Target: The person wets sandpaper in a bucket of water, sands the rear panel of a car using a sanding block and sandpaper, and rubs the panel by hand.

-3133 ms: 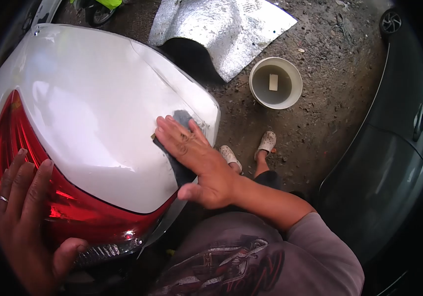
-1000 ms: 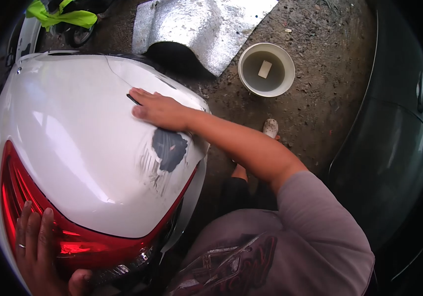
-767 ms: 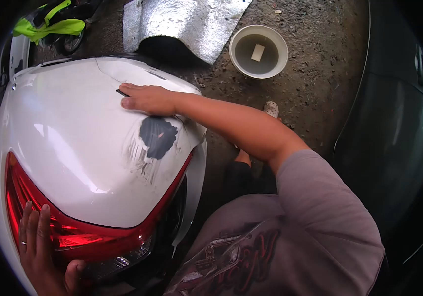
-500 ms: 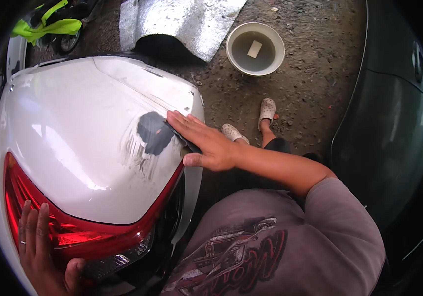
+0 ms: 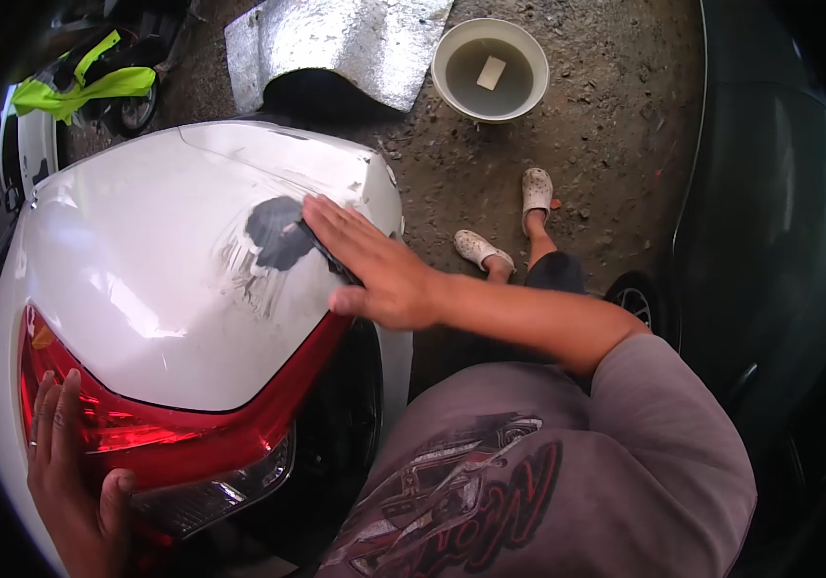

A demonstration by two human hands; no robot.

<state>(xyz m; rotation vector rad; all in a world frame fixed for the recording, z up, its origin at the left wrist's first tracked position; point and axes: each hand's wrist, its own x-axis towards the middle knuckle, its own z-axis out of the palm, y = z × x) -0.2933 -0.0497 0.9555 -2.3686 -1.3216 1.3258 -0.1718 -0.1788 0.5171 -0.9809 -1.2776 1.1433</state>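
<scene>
The right hand (image 5: pixel 389 279) lay open and nearly flat, pressing a dark pad (image 5: pixel 324 248) against the white car panel (image 5: pixel 133 241) beside a grey patch (image 5: pixel 276 241), seemingly spreading pressure. The left hand (image 5: pixel 68 486), open and grasping nothing visible, rested on the red taillight (image 5: pixel 191 443), probably for balance.

A silvery sheet (image 5: pixel 355 43) lies on the stony ground (image 5: pixel 615 125).
</scene>
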